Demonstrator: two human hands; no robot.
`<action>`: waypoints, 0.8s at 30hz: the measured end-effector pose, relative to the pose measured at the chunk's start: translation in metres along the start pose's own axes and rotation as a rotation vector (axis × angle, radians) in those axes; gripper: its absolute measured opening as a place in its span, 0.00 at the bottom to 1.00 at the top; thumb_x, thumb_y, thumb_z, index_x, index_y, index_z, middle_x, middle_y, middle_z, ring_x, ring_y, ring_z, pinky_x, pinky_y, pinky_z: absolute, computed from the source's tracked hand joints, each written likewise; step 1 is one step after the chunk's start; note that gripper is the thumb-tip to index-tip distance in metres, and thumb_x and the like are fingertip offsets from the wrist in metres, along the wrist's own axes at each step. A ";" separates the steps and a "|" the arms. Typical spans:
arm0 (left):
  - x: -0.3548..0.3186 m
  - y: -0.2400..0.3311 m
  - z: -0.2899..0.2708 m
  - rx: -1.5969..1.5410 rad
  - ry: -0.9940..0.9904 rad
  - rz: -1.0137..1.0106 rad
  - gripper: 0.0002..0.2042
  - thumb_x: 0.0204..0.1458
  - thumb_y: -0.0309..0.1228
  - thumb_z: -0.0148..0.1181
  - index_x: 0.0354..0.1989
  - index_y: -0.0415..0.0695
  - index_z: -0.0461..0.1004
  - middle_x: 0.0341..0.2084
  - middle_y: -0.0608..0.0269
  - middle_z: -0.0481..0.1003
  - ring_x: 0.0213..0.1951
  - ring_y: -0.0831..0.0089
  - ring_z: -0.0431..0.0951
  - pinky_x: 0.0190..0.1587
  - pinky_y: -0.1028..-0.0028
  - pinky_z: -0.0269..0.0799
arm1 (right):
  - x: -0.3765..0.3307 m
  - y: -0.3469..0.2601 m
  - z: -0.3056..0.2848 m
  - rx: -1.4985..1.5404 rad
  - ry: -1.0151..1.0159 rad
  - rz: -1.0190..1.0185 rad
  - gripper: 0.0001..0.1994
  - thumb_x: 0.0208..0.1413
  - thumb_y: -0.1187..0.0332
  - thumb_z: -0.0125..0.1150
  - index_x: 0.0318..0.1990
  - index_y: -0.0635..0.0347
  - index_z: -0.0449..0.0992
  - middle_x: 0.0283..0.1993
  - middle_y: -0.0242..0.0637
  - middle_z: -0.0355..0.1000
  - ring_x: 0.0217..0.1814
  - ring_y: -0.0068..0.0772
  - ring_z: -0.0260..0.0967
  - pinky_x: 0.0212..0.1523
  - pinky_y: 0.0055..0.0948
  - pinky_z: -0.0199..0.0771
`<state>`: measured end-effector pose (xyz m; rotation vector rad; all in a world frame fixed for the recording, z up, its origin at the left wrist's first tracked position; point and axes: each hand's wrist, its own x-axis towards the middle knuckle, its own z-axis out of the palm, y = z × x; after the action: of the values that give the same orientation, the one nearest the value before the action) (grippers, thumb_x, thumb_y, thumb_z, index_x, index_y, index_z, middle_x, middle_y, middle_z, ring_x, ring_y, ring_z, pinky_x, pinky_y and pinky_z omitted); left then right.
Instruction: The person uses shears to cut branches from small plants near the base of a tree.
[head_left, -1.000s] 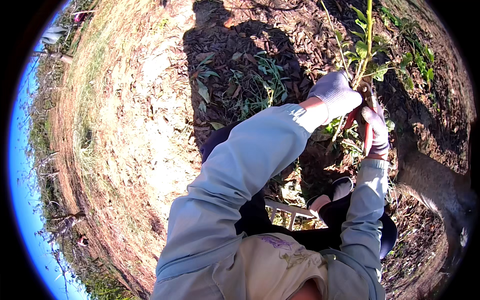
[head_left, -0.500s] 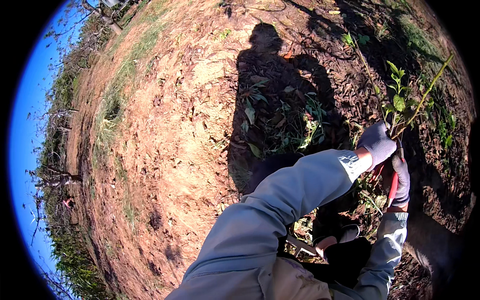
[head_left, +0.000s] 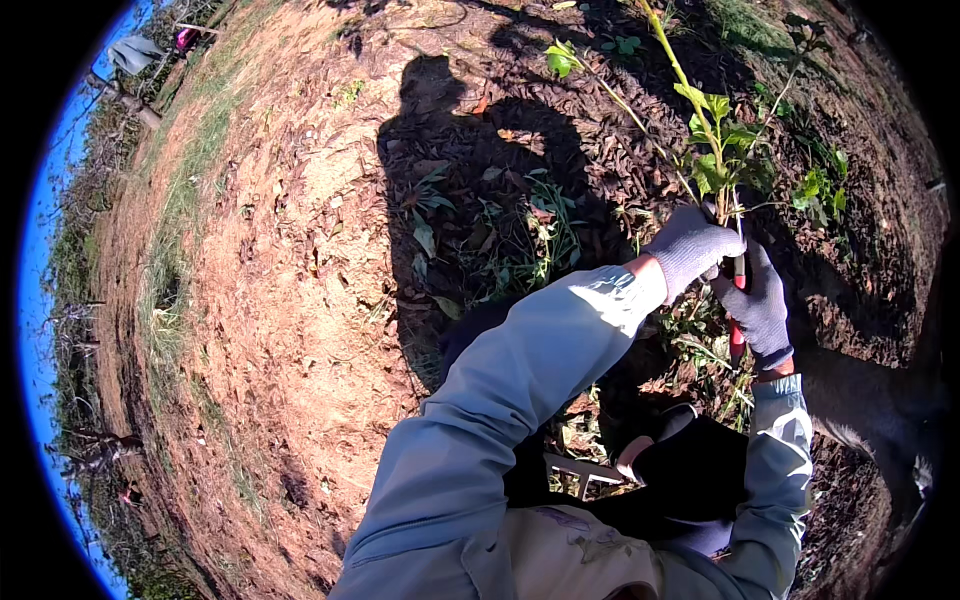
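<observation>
My left hand (head_left: 692,250), in a grey-white knit glove, is closed around the base of several leafy stems (head_left: 711,172). One thick yellow-green stem (head_left: 682,75) stands up out of the bunch, and a thinner one leans to the left. Just beside it, my right hand (head_left: 762,308), gloved too, grips pruning shears with red handles (head_left: 739,335). The metal end of the shears points up along the stems, close to the left hand. Whether the blades touch a stem I cannot tell.
Dry leaves and cut greenery (head_left: 540,235) lie in my shadow. Bare brown soil (head_left: 290,250) spreads to the left, with a grass strip (head_left: 180,230). A grey-brown furry shape (head_left: 860,400) is at the right. Below my arms is a metal frame piece (head_left: 583,470).
My view has shifted, so hands and stems appear further left. The thick stem now stands more upright, tilting left instead of right. The right hand has turned with the shears, which now point up.
</observation>
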<state>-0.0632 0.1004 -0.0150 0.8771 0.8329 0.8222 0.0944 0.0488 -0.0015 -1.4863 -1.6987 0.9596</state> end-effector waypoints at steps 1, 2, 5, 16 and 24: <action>-0.006 0.005 -0.003 0.024 -0.020 -0.003 0.10 0.48 0.35 0.64 0.30 0.40 0.78 0.19 0.65 0.77 0.21 0.81 0.73 0.21 0.80 0.66 | 0.002 0.009 0.006 -0.061 0.015 -0.018 0.30 0.46 0.65 0.70 0.56 0.66 0.66 0.47 0.42 0.72 0.48 0.30 0.70 0.50 0.27 0.69; -0.012 0.010 -0.005 0.045 -0.034 -0.003 0.11 0.48 0.36 0.64 0.30 0.40 0.79 0.19 0.66 0.77 0.21 0.81 0.73 0.21 0.81 0.65 | 0.004 0.015 0.009 -0.123 0.025 -0.041 0.30 0.45 0.64 0.71 0.55 0.66 0.67 0.47 0.44 0.73 0.47 0.33 0.72 0.49 0.29 0.71; -0.020 0.015 0.002 0.209 0.025 -0.013 0.15 0.41 0.40 0.71 0.26 0.39 0.80 0.15 0.63 0.76 0.14 0.78 0.70 0.18 0.76 0.63 | 0.000 0.020 0.008 -0.308 0.037 -0.229 0.28 0.43 0.63 0.72 0.52 0.63 0.68 0.46 0.45 0.74 0.48 0.43 0.74 0.47 0.33 0.73; -0.019 0.011 0.002 0.062 0.236 -0.001 0.05 0.41 0.26 0.65 0.20 0.40 0.75 0.13 0.65 0.73 0.15 0.78 0.72 0.16 0.76 0.65 | -0.011 -0.033 -0.007 -0.316 -0.128 -0.198 0.44 0.42 0.47 0.74 0.60 0.68 0.63 0.53 0.50 0.69 0.57 0.44 0.69 0.55 0.35 0.68; -0.027 0.030 -0.038 -0.139 0.298 0.277 0.02 0.50 0.25 0.63 0.29 0.41 0.76 0.19 0.69 0.73 0.19 0.81 0.70 0.22 0.79 0.65 | -0.155 0.098 -0.125 -0.211 0.659 0.305 0.10 0.58 0.66 0.60 0.37 0.65 0.78 0.27 0.33 0.72 0.31 0.17 0.64 0.32 0.25 0.66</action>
<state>-0.1153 0.1005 0.0041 0.7660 0.9112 1.2606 0.2692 -0.0853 -0.0267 -1.9651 -1.1339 0.3572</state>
